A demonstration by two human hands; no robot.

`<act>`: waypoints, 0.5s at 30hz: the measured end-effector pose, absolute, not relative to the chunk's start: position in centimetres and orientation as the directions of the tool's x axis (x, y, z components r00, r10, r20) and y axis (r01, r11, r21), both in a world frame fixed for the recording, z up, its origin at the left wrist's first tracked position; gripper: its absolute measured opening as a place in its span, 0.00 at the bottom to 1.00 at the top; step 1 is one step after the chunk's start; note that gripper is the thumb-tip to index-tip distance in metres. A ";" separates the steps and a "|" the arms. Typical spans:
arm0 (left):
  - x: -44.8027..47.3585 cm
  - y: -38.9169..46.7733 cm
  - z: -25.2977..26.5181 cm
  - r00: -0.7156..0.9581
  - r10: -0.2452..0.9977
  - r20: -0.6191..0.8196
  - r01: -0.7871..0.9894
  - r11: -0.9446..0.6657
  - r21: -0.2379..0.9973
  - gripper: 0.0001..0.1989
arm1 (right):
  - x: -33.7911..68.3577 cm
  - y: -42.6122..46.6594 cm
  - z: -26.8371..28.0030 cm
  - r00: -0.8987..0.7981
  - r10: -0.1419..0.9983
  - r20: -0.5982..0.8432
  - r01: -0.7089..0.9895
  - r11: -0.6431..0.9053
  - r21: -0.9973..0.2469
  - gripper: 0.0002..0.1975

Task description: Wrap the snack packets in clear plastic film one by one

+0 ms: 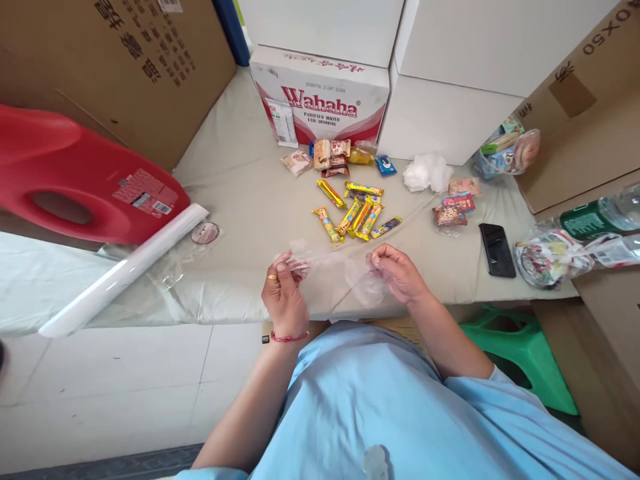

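A thin, clear plastic bag (361, 279) is stretched between my two hands above the front edge of the table. My left hand (286, 293), with a gold ring and a red bracelet, pinches one side of it. The other side is gripped between the thumb and fingers of my right hand (399, 272). Just beyond my hands lies a loose group of yellow-wrapped snack bars (361, 217). Farther back, several small packaged snacks (333, 157) are heaped against the Wahaha carton (324, 103).
To the left are a red jug (90, 180) and a white roll (125, 270). On the right lie crumpled white plastic (427, 173), wrapped snacks (454, 207), a black phone (497, 250) and bottles (600, 217). Cartons wall the back; a green stool (525, 363) stands below.
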State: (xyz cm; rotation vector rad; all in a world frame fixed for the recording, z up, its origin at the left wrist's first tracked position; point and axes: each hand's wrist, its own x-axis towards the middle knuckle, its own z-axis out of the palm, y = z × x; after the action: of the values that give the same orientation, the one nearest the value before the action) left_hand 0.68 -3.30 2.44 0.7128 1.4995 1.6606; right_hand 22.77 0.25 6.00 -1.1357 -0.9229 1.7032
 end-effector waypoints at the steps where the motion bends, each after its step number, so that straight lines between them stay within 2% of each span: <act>1: 0.6 -3.3 2.6 -0.542 0.832 -0.117 -0.236 -0.017 0.972 0.23 | 23.3 -0.1 6.1 -0.220 0.925 -0.310 -0.273 -0.364 -0.891 0.14; 4: -0.1 -3.1 3.3 -0.512 0.848 -0.138 -0.317 -0.037 0.948 0.21 | 24.8 -1.0 6.3 -0.277 0.906 -0.321 -0.295 -0.398 -0.869 0.14; 7: -0.9 -3.2 4.2 -0.413 0.907 -0.077 -0.317 -0.064 0.946 0.17 | 25.9 -1.5 5.9 -0.315 0.876 -0.366 -0.317 -0.460 -0.829 0.14; 12: -3.2 -4.3 4.9 -0.220 0.973 0.070 -0.221 -0.119 0.968 0.11 | 27.4 -0.2 4.7 -0.319 0.839 -0.441 -0.340 -0.536 -0.773 0.16; 15: -5.4 -4.9 5.2 -0.031 0.987 0.155 -0.134 -0.158 0.978 0.11 | 28.4 2.2 4.5 -0.398 0.799 -0.451 -0.246 -0.567 -0.786 0.17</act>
State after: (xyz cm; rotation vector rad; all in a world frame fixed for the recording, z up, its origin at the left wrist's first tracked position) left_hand -5.42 -4.94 5.21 1.2098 1.0429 1.4005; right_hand 28.44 2.16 4.51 -1.1250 -0.8329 2.0127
